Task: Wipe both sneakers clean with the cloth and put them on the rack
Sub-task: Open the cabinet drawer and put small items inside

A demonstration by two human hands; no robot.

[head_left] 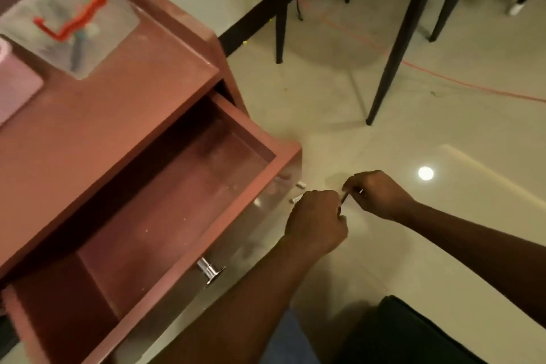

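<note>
No sneaker, cloth or rack shows in the head view. Low over the tiled floor, my left hand (316,219) and my right hand (379,193) meet, both with curled fingers. A small thin dark object (344,197) with a shiny tip runs between them. My right hand pinches its upper end, and my left hand's thumb and fingers close on its lower end. What the object is cannot be made out.
A reddish wooden cabinet (112,115) stands at the left with its drawer (183,198) pulled open and a metal knob (210,270) on its front. Two small white bits (297,193) lie on the floor. Black chair legs (396,47) and an orange cable (443,75) are farther back.
</note>
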